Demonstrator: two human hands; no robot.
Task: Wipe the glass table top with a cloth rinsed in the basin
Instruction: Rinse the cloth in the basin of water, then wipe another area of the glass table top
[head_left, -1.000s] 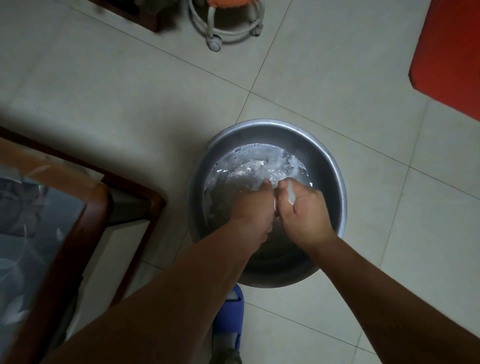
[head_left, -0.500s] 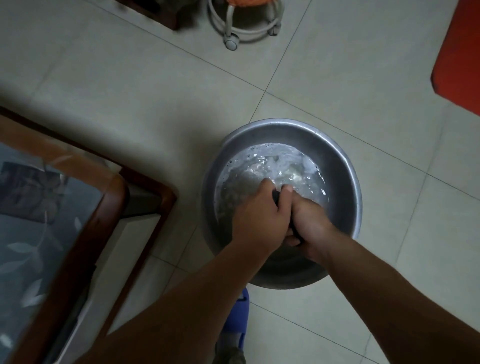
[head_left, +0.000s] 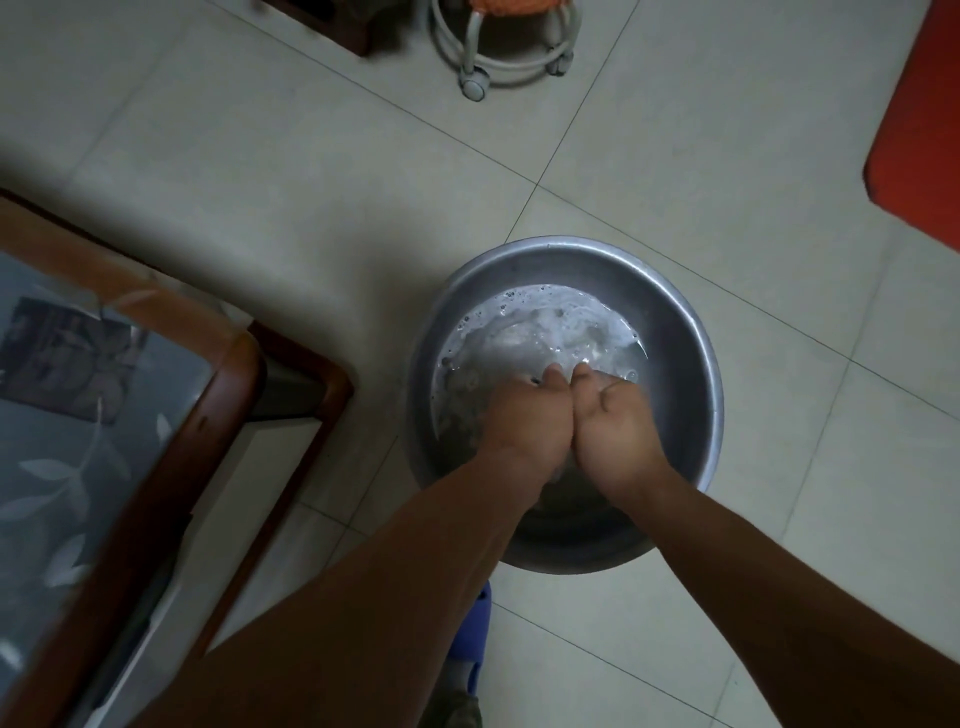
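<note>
Here, listed by size: tiled floor (head_left: 675, 156), wide open room beyond the basin. Glass table top (head_left: 62, 415), wood-edged, set just left of the basin; its corner is to be cleared on the carry. Metal basin (head_left: 696, 374), cloudy water, rim likely slippery. Left hand (head_left: 524, 421) and right hand (head_left: 618, 421), pressed together, curled in the water. Cloth, presumably clutched between them, hidden; judged soft, sodden, best bunched and wrung.

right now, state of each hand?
Left hand: in the basin, fingers curled under the water; closed, but what it holds cannot be told.
Right hand: pressed against the left, same; cloth not visible.
</note>
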